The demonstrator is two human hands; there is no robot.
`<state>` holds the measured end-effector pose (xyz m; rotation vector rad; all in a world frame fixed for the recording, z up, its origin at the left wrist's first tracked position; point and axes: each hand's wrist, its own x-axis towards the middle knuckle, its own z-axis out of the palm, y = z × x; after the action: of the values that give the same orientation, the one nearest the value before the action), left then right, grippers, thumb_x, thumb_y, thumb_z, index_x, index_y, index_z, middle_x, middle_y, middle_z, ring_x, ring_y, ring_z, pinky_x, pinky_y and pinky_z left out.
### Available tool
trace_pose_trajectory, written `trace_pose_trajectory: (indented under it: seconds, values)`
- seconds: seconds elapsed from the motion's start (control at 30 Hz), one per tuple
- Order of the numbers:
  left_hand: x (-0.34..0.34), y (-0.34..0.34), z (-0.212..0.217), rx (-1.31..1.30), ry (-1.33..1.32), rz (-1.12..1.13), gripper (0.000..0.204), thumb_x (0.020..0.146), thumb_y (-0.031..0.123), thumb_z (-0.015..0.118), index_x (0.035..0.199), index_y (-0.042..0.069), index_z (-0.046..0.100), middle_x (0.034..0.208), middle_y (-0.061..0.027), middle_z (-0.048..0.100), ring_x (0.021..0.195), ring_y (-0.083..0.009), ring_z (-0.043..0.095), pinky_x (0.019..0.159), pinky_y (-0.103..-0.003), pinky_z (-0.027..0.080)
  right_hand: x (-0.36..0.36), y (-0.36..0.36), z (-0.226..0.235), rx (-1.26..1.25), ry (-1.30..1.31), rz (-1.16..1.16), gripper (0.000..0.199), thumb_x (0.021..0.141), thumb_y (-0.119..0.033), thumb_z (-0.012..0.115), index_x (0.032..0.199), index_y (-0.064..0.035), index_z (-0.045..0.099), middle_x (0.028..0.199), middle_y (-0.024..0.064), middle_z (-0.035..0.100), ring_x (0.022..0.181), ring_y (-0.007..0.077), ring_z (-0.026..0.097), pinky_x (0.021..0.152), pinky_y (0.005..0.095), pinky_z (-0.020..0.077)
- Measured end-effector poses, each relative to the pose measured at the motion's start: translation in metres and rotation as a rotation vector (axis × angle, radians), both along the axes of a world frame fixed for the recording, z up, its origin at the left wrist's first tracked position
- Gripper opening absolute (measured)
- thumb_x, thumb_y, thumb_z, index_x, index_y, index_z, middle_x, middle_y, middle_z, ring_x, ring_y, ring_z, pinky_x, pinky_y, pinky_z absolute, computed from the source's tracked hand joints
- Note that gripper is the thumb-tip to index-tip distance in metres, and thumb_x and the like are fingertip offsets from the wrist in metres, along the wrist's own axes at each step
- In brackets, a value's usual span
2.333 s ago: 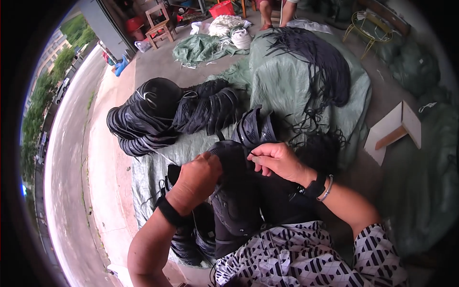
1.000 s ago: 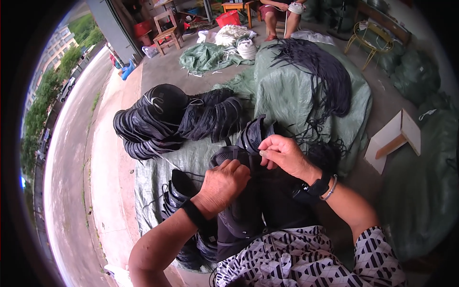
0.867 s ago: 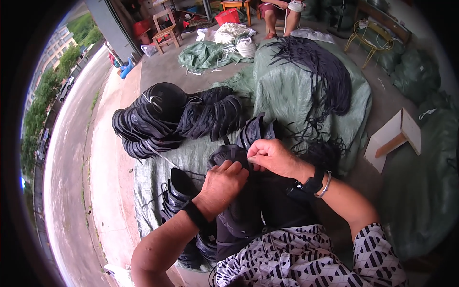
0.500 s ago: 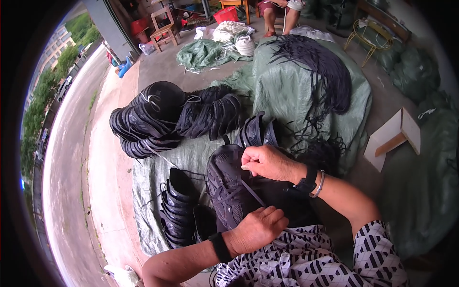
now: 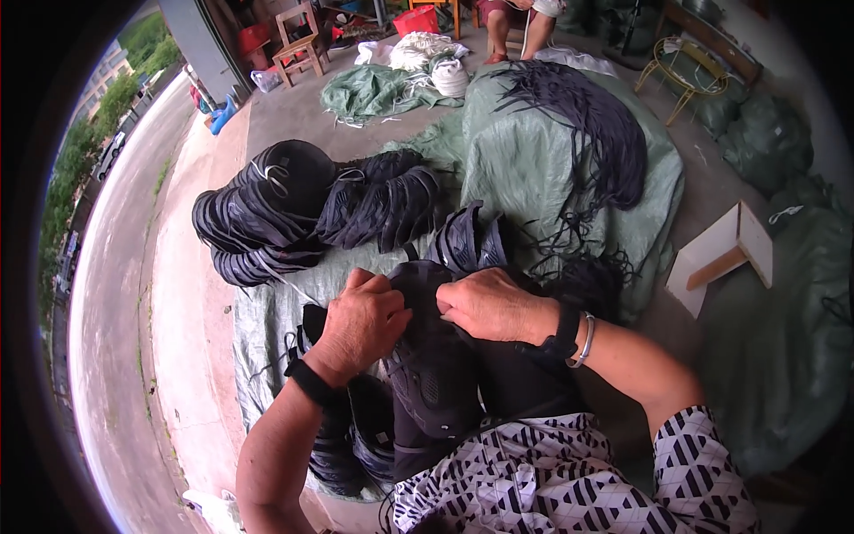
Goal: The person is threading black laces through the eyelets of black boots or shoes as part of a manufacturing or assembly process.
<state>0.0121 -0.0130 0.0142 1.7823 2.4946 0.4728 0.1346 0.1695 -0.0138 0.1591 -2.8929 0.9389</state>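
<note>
Left hand (image 5: pixel 363 317) and right hand (image 5: pixel 495 306), both fingers curled in, at one black shoe (image 5: pixel 436 384) on lap; can't tell what they pinch. Beyond: one wooden chair (image 5: pixel 299 44), one yellow stool (image 5: pixel 681 76).

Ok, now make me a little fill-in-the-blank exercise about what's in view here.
1. The left hand and right hand are both at a dark shoe upper on the person's ____.
2. A silvery bracelet circles the person's ____ wrist.
3. A bundle of dark laces lies draped over a ____ sheet.
4. The chair at upper left is made of ____.

Missing words: lap; right; green; wood.
</note>
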Motion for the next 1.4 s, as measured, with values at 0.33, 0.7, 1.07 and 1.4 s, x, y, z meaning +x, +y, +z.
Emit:
trace_pose_trajectory:
  seconds: [0.33,0.7,1.07,1.4]
  values:
    - [-0.001,-0.003,-0.006,-0.016,-0.256,0.009,0.010,0.069,0.014,0.070,0.074,0.008,0.064,0.088,-0.0078,0.056,0.095,-0.0297,0.048,0.080,-0.037,0.044,0.001,-0.001,0.008,0.037,-0.080,0.046,0.010,0.081,-0.014,0.058,0.080,-0.0052,0.061,0.073,0.0137,0.063,0.075,0.0329,0.063,0.069,0.0428,0.0472]
    - [0.001,-0.002,-0.011,0.005,-0.270,0.011,0.010,0.068,0.013,0.071,0.074,0.008,0.065,0.089,-0.0081,0.056,0.097,-0.0297,0.047,0.083,-0.037,0.043,0.005,-0.006,-0.007,-0.140,0.011,-0.108,0.009,0.080,-0.011,0.059,0.081,-0.0022,0.058,0.073,0.0157,0.063,0.073,0.0343,0.063,0.065,0.0413,0.0482]
    - [0.008,0.002,0.000,-0.070,-0.245,0.013,0.016,0.069,0.026,0.072,0.074,0.012,0.067,0.093,-0.0066,0.055,0.103,-0.0289,0.046,0.083,-0.041,0.046,0.005,-0.021,-0.013,-0.462,-0.068,-0.230,0.011,0.085,-0.009,0.057,0.081,0.0003,0.060,0.064,0.0096,0.063,0.062,0.0186,0.063,0.057,0.0326,0.0473]
    - [0.037,-0.007,0.015,0.435,-0.050,0.114,0.010,0.066,0.004,0.072,0.066,0.005,0.062,0.092,-0.0085,0.056,0.090,-0.0288,0.049,0.078,-0.037,0.040,0.016,-0.007,0.007,-0.300,0.511,-0.461,0.030,0.084,-0.027,0.063,0.069,-0.0013,0.058,0.066,0.0134,0.059,0.064,0.0326,0.060,0.060,0.0402,0.0475]
